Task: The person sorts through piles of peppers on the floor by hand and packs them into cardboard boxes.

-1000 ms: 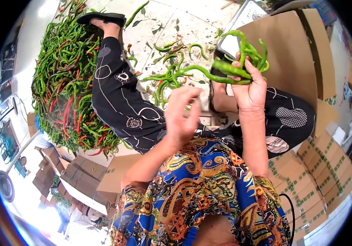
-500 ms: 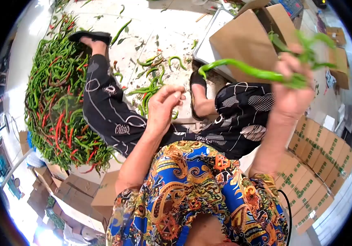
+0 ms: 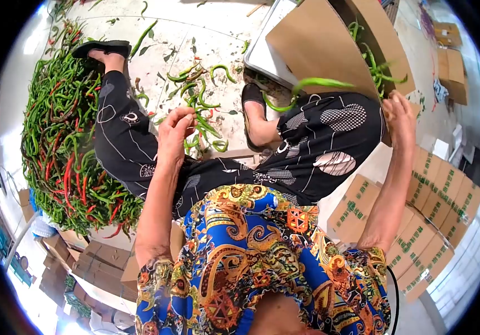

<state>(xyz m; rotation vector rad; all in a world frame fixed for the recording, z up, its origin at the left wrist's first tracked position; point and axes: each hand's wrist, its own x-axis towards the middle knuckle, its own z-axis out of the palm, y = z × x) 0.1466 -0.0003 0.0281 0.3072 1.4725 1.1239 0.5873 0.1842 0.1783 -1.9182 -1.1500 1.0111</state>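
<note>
My left hand (image 3: 176, 133) hovers over loose green chili peppers (image 3: 202, 100) on the floor, fingers bent and drawn together, with no pepper showing in them. At the near side of a cardboard box (image 3: 321, 47), my right hand (image 3: 400, 116) has loosely bent fingers and no pepper in its grasp. Several green peppers (image 3: 378, 70) show inside the box opening, just beyond that hand. One long, blurred green pepper (image 3: 321, 82) appears in front of the box, apart from both hands. Its support, if any, is unclear.
A big heap of green and red chili peppers (image 3: 64, 139) lies on the left, beside my outstretched leg. Under the box is a white tray (image 3: 268, 53). Stacked cartons (image 3: 419, 245) stand at lower right, and more cardboard boxes (image 3: 103, 265) at lower left.
My right hand has come down to the box side and let go of its green peppers; one long pepper is now separate from it. My left hand has shifted left. The view has moved slightly.
</note>
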